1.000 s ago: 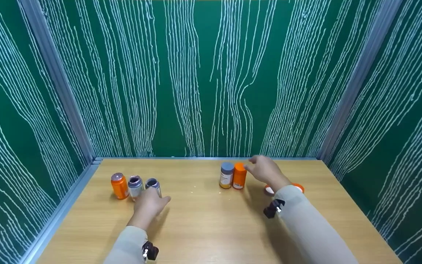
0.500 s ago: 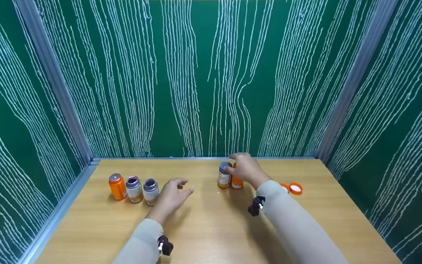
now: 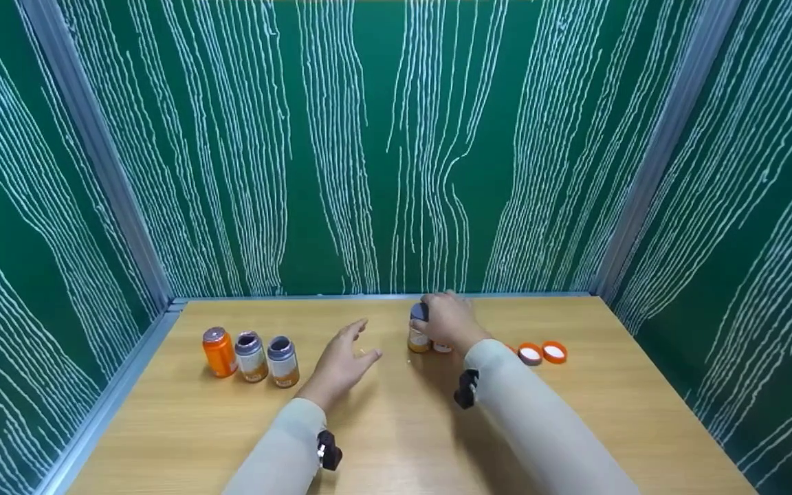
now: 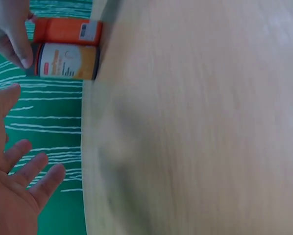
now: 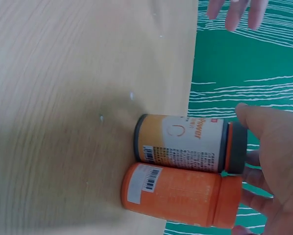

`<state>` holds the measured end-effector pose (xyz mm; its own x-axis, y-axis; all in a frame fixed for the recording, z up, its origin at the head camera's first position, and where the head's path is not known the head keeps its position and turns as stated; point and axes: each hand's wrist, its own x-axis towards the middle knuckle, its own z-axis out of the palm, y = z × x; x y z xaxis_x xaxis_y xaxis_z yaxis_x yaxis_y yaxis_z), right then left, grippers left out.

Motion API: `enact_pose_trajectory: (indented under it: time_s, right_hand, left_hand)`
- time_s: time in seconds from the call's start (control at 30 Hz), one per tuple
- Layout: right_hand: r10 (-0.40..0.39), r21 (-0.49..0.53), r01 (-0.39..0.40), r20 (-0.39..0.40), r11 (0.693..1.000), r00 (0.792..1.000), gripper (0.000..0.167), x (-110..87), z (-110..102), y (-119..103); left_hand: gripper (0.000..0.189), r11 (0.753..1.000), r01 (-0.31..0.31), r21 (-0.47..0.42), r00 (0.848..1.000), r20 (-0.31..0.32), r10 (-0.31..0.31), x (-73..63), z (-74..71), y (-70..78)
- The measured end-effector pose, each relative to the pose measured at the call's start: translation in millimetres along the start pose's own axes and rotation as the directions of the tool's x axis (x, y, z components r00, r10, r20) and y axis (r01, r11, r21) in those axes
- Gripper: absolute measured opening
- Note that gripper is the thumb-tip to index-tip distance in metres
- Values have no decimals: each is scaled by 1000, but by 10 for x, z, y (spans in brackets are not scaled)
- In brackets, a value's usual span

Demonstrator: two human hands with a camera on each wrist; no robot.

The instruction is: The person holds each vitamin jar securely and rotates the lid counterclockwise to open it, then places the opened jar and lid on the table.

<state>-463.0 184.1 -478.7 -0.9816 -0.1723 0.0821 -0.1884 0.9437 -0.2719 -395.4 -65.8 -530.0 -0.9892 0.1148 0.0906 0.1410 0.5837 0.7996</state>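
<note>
My right hand (image 3: 448, 323) has its thumb and fingers around the grey cap of a white-and-yellow supplement bottle (image 5: 185, 142) that stands upright near the table's back edge. An orange supplement bottle (image 5: 176, 196) stands right against it, mostly hidden by the hand in the head view. My left hand (image 3: 342, 363) hovers over the table to the left of these two, palm inward, fingers spread, holding nothing. Further left, in a row, stand an orange bottle (image 3: 220, 353) with a greyish top and two capless white-and-yellow bottles, one in the middle (image 3: 251, 357) and one at the right (image 3: 283, 362).
Upturned caps with white insides lie right of the right hand: an orange one (image 3: 555, 352), another (image 3: 530, 354) beside it, and one partly behind the sleeve. Green walls with white streaks enclose the back and sides of the wooden table (image 3: 396, 440).
My left hand has moved right, away from the row of bottles. The right hand has moved left from beside the orange bottle to the grey cap.
</note>
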Motion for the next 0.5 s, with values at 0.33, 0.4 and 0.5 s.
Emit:
enact_pose_trajectory:
  time_s: [0.33,0.4,0.5]
  right_hand:
    - [84,77,-85,11,993,996,67,26,62,-30]
    - [77,84,-77,1,993,997,66,18,49,-38]
    - [60,96,-58,-18,994,998,63,-11,35,-43]
  left_hand:
    - [70,1000,-5,-13,999,47,6,-20,181,-23]
    - [69,1000,-8,-17,999,53,9,-25,192,-19]
    - [69,1000,-19,-25,998,59,20,-38,214,-8]
